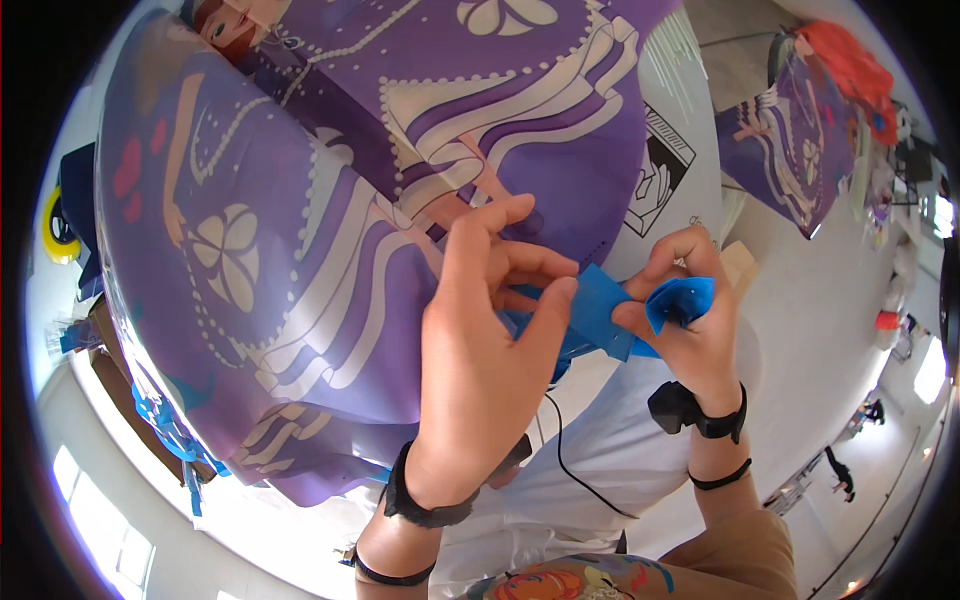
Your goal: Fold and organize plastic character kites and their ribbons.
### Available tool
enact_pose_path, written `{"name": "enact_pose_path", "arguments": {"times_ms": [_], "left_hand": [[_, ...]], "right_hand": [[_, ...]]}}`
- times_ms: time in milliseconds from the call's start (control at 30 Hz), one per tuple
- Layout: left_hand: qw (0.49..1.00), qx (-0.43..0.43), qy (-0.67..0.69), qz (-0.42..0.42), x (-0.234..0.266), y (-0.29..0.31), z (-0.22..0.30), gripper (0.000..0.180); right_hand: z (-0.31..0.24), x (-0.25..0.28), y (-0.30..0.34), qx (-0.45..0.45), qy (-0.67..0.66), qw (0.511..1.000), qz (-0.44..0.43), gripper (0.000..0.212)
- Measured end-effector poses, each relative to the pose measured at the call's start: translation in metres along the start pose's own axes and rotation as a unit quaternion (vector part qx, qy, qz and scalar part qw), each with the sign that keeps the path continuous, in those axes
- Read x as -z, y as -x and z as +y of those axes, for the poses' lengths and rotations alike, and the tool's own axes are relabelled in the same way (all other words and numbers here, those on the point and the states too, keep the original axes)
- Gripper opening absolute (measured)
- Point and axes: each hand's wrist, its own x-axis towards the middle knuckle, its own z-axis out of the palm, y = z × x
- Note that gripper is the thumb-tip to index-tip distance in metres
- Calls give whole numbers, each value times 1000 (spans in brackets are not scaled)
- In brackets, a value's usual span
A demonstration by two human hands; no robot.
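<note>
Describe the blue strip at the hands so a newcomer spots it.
Find the large purple printed film across the upper left. At its lower right, between the left hand and right hand, is the blue strip. It's plain, one end seemingly curled up at the right hand, unlike the patterned film.

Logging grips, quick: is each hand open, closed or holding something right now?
Left hand: partly curled at the blue strip; whether it grips cannot be told.
Right hand: closed, holding the blue strip.
</note>
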Motion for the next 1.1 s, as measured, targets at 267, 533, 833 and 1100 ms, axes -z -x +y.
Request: {"name": "enact_pose_path", "arguments": {"times_ms": [267,533,833,1100], "left_hand": [[991,-86,-87,48,-8,-4,-5,49],[995,-58,-66,43,-17,-11,-6,52],[994,-74,-82,22,-10,-20,-4,54],[984,-98,-143,39,-15,-23,-16,54]], "right_hand": [[1,12,-7,-90,18,995,27,40],[4,-5,-9,-72,85,992,52,44],[-1,9,-8,-219,9,976,-1,36],[4,-9,-8,-90,148,980,99,28]]}}
